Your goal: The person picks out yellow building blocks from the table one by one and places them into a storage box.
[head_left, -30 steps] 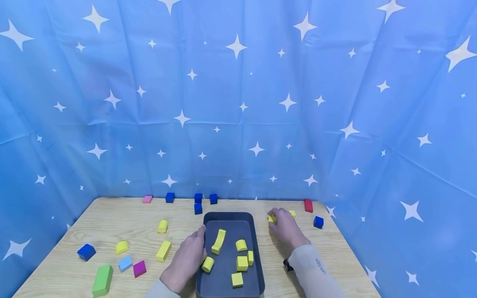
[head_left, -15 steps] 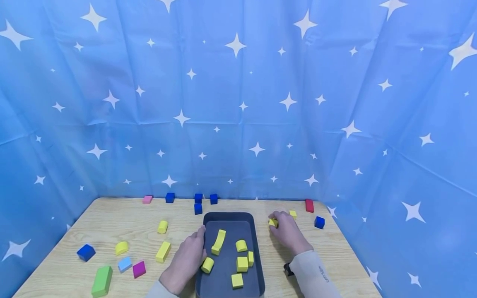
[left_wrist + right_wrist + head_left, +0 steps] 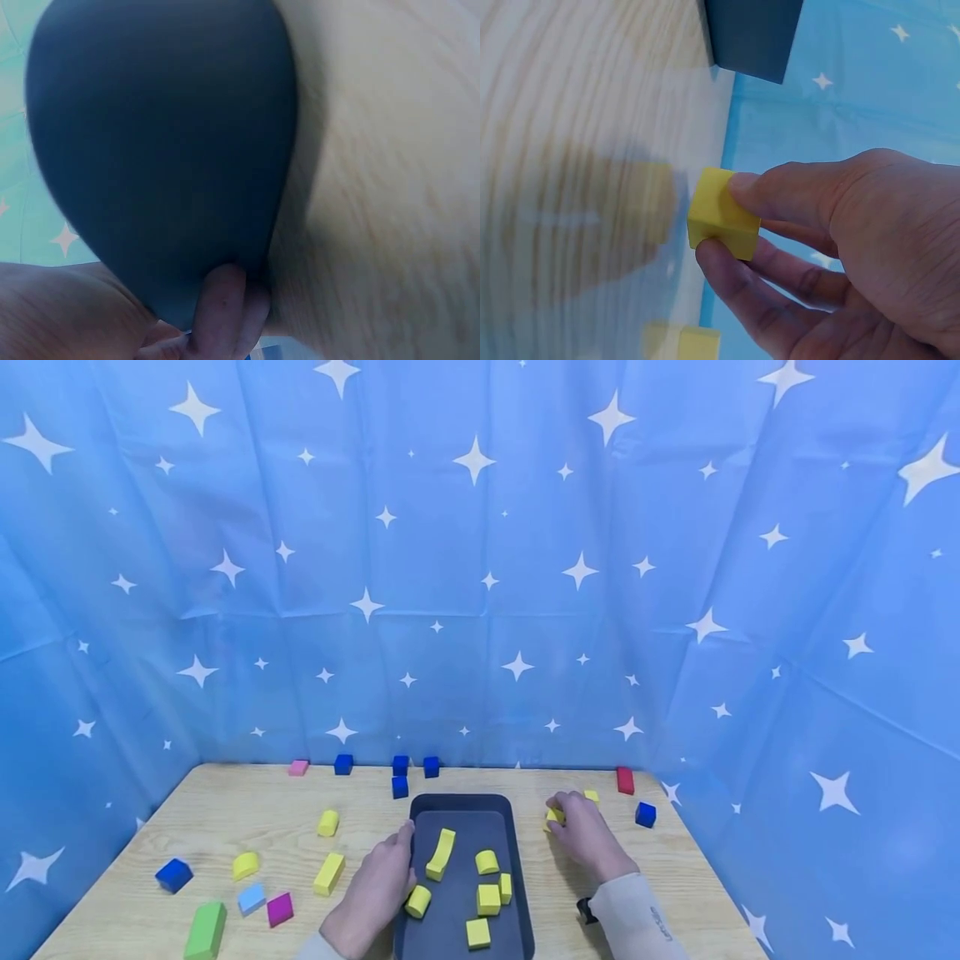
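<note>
My left hand (image 3: 377,883) grips the left rim of a dark grey tray (image 3: 448,935); in the left wrist view, fingertips (image 3: 220,304) lie against the tray's outer wall. Several yellow blocks rest inside the tray, among them a curved block (image 3: 441,855) and a cube (image 3: 488,899). To the right of the tray, my right hand (image 3: 592,839) pinches a yellow cube (image 3: 721,216) between thumb and fingers, slightly above the table as the right wrist view has it. Just behind this hand lies another yellow block (image 3: 592,796).
Blue cubes (image 3: 400,787) and a pink block (image 3: 298,767) stand along the back edge. A red block (image 3: 626,780) and a blue cube (image 3: 646,814) lie far right. On the left are yellow pieces (image 3: 328,874), a green block (image 3: 206,930), a light blue block (image 3: 252,899) and a magenta one (image 3: 280,909).
My right hand has shifted a little to the right and nearer with the yellow cube, uncovering more of the block behind. The left hand stays on the tray. The head view has tilted slightly.
</note>
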A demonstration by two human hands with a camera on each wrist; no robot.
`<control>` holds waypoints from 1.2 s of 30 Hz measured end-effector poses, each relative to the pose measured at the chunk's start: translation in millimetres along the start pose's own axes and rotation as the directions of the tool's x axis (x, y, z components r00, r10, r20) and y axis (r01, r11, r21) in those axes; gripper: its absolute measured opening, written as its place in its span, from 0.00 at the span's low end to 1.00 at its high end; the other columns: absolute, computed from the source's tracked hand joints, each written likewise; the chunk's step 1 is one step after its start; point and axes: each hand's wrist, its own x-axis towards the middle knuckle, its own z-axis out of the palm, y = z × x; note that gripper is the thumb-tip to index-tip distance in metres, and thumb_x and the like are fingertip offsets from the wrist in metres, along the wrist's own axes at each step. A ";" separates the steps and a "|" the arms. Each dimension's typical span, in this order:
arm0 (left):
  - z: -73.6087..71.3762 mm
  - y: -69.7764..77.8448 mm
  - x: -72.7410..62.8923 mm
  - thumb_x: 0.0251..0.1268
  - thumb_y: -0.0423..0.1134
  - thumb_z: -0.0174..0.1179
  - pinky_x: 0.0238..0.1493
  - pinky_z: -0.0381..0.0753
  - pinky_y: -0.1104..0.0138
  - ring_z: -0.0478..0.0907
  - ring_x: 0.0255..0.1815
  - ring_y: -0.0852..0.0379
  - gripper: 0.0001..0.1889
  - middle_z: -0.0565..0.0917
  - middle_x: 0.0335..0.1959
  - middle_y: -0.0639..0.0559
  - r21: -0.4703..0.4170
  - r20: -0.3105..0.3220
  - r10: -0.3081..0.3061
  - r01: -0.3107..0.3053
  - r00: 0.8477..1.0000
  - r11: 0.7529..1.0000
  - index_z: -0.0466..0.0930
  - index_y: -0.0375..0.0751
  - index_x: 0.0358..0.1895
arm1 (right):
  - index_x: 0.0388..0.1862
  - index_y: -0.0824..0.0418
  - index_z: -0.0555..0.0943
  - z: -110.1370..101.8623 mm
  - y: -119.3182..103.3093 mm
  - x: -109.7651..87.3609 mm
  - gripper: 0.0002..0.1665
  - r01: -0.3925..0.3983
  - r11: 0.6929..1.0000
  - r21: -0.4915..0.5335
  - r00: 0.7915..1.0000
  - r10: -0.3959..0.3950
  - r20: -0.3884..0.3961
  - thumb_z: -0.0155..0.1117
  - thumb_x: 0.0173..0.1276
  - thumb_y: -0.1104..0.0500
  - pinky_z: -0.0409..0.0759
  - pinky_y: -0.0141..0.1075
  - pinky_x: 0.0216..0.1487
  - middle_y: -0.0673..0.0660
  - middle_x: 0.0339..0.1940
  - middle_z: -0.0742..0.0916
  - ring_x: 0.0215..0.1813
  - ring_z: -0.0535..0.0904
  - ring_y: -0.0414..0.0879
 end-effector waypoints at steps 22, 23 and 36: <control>0.2 -1.0 -1.1 0.75 0.27 0.75 0.55 1.00 0.45 0.95 0.59 0.34 0.35 0.90 0.66 0.25 0.016 -0.019 0.018 -0.018 1.000 1.000 0.75 0.24 0.81 | 0.66 0.65 0.91 -15.9 -32.3 -9.1 0.20 0.065 0.998 -0.016 0.996 -0.066 -0.052 0.80 0.78 0.66 0.99 0.50 0.58 0.64 0.60 0.93 0.56 0.93 0.53; 0.2 -1.0 -1.1 0.75 0.27 0.75 0.55 1.00 0.45 0.95 0.59 0.34 0.35 0.90 0.66 0.25 0.015 -0.017 0.018 -0.018 1.000 1.000 0.75 0.24 0.82 | 0.66 0.65 0.91 -16.6 -34.2 -9.7 0.20 0.066 0.998 -0.011 0.997 -0.066 -0.050 0.80 0.78 0.66 0.99 0.49 0.58 0.64 0.61 0.93 0.56 0.93 0.53; 0.4 -0.5 -0.7 0.76 0.27 0.75 0.54 1.00 0.45 0.95 0.59 0.34 0.35 0.89 0.67 0.25 0.011 -0.007 0.005 -0.004 1.000 1.000 0.74 0.25 0.82 | 0.66 0.63 0.91 -16.8 -59.9 -17.3 0.21 0.106 0.994 -0.003 0.994 -0.106 -0.031 0.82 0.77 0.66 1.00 0.46 0.53 0.63 0.61 0.92 0.52 0.93 0.49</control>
